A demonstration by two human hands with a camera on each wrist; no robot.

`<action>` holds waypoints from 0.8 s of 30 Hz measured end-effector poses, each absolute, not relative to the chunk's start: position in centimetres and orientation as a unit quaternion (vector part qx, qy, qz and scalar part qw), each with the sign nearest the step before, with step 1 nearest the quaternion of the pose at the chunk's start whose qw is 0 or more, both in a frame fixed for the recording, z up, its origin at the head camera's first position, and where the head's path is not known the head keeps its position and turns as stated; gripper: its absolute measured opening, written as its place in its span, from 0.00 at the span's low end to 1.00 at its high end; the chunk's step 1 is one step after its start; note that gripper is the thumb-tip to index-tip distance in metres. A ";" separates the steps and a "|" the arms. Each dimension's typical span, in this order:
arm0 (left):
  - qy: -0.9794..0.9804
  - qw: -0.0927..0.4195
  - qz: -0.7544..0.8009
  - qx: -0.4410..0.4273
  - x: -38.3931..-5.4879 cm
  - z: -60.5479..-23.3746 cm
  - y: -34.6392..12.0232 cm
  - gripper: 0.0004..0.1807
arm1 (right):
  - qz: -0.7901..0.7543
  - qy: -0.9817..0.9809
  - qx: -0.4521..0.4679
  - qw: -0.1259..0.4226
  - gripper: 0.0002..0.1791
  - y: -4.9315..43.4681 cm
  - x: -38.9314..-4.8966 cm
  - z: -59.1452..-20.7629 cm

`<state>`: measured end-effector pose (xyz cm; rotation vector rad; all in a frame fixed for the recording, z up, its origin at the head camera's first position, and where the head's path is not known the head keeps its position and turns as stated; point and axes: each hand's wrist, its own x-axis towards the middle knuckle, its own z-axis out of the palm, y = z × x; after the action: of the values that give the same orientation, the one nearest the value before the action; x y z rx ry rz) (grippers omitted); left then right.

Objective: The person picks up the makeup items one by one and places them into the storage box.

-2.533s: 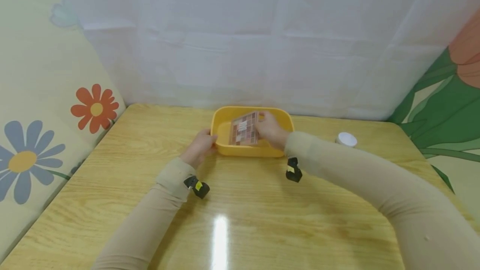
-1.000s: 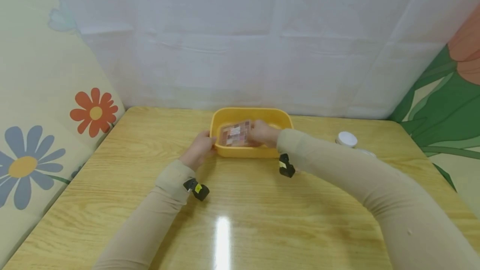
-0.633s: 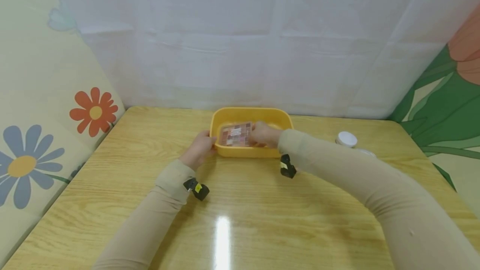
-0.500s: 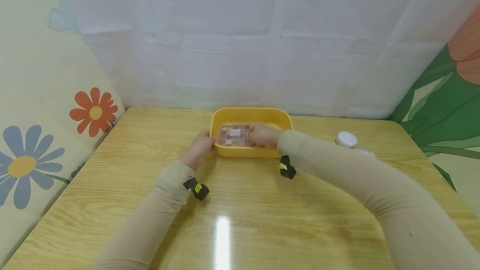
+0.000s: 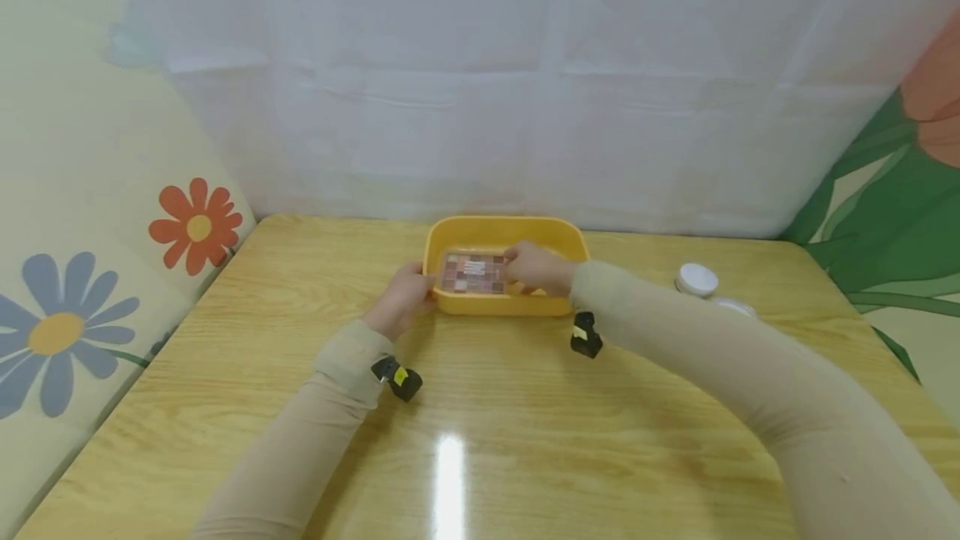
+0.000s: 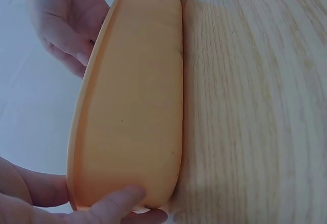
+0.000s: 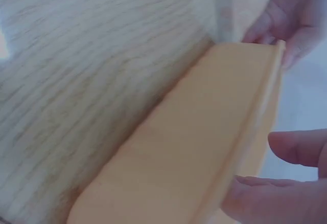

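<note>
A yellow plastic storage bin (image 5: 510, 305) stands near the table's back edge. My left hand (image 5: 405, 298) grips its left end, thumb at the rim and fingers against the outside wall, as the left wrist view shows. Inside, in the left part, an eyeshadow palette (image 5: 471, 273) with a grid of brown and pink pans lies flat. My right hand (image 5: 542, 267) reaches over the front rim, beside the palette's right end. In the right wrist view its thumb (image 7: 294, 147) and finger stand apart with nothing seen between them. Whether a fingertip still touches the palette is unclear.
Right of the bin stands a round white jar (image 5: 696, 280). A second pale round thing (image 5: 735, 307) beside it is partly covered by my right sleeve. A white cloth (image 5: 487, 107) hangs behind the wooden table (image 5: 510, 440).
The palette was tilted up in my right hand, then went down flat onto the bin's floor. My right hand has since shifted slightly right, its fingers loosened. My left hand stays on the bin.
</note>
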<state>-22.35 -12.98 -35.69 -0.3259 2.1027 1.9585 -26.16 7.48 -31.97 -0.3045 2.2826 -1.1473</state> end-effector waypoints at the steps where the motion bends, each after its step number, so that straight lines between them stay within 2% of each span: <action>1: 0.721 0.125 0.672 -0.110 -22.4 -35.7 -13.0 0.24 | -0.434 0.850 -0.114 0.278 0.30 7.7 -26.2 -31.8; 3: 0.718 0.125 0.676 -0.109 -22.5 -35.7 -12.9 0.24 | -0.447 0.845 -0.112 0.271 0.33 8.1 -26.2 -31.5; 17: 0.718 0.135 0.669 -0.134 -22.5 -35.1 -12.5 0.26 | -0.485 0.826 -0.115 0.261 0.32 11.2 -25.8 -30.9; 24: 0.713 0.134 0.674 -0.138 -22.5 -35.0 -12.4 0.27 | -0.511 0.818 -0.117 0.237 0.30 13.0 -25.7 -31.3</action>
<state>-22.46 -12.43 -35.05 -0.3993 2.0676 1.9526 -25.65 13.04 -31.28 -0.3195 2.2423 -1.4013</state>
